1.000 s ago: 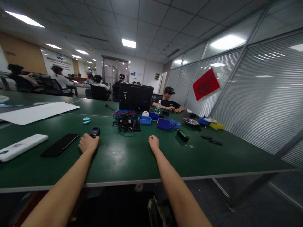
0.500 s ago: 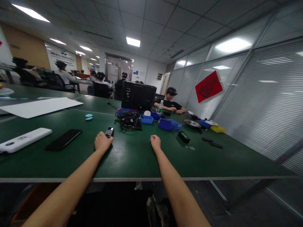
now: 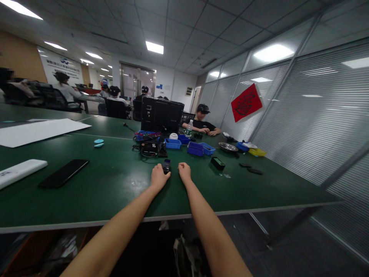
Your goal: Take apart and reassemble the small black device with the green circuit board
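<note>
On the green table, my left hand (image 3: 159, 179) is wrapped around a small grey-and-black handheld device (image 3: 166, 165) with a dark screen at its far end. The device's lower part is hidden by my fingers and thumb. A short gap to the right, my right hand (image 3: 185, 172) rests on the table with its fingers curled in; nothing shows in it. Beyond my left hand lies a black box with cables (image 3: 149, 147). To the right of my right hand sits a black box with a greenish top (image 3: 218, 163).
A monitor (image 3: 162, 115) stands behind blue bins (image 3: 173, 144) and a white ball (image 3: 173, 136). Farther right are a metal dish (image 3: 227, 147) and a yellow tray (image 3: 257, 152). A black phone-like slab (image 3: 63, 173) and a white device (image 3: 21, 173) lie left. A person (image 3: 204, 125) sits across the table.
My left hand has moved right with the grey-and-black device, close to my right hand. The view has turned slightly right. My right hand stays curled on the table.
</note>
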The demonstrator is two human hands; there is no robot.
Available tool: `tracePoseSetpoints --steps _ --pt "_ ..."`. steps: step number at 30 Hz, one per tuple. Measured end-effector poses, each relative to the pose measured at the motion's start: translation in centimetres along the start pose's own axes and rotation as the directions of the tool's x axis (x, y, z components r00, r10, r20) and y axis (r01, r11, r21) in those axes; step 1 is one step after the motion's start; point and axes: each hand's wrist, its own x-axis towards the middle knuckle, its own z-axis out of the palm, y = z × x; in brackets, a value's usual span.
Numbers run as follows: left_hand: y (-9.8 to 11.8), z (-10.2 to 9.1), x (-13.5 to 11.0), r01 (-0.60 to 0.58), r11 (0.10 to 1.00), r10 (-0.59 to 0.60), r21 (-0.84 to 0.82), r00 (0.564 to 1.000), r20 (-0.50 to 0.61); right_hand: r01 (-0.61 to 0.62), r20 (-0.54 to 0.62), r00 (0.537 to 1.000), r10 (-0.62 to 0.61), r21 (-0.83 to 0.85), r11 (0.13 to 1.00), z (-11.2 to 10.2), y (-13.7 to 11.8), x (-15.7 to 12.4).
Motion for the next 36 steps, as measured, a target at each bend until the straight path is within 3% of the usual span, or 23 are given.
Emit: tracePoseSetpoints --steps 5,9,12,15,23,36 --pt "-0.1 1.0 0.1 -0.205 0.966 0.222 -0.156 0.969 0.105 0.122 0.026 0.993 -0.119 -0.18 0.976 -0.3 -1.7 -1.7" --pt "-1.1 1.1 0.6 -0.263 0.935 0.304 -0.237 0.939 0.159 0.201 0.132 0.978 -0.161 -0.398 0.895 -0.2 -3.0 -3.1" --pt "-2.0 0.6 0.9 -0.193 0.932 0.25 -0.308 0.956 0.157 0.201 0.159 0.977 -0.14 -0.488 0.85 -0.2 -3.2 -3.1" --pt "-3.3 -0.4 1.0 -0.112 0.926 0.157 -0.361 0.983 0.098 0.152 0.102 0.988 -0.115 -0.537 0.83 -0.9 -2.5 -2.3" --pt "-5.1 -2.3 1.4 0.082 0.888 -0.122 -0.452 0.991 -0.06 -0.018 -0.05 0.999 -0.015 -0.603 0.797 -5.3 1.3 0.1" --pt "-4.5 -3.1 1.4 0.104 0.887 -0.11 -0.451 0.994 0.012 -0.11 -0.136 0.99 0.04 -0.56 0.821 -5.7 1.7 0.2"
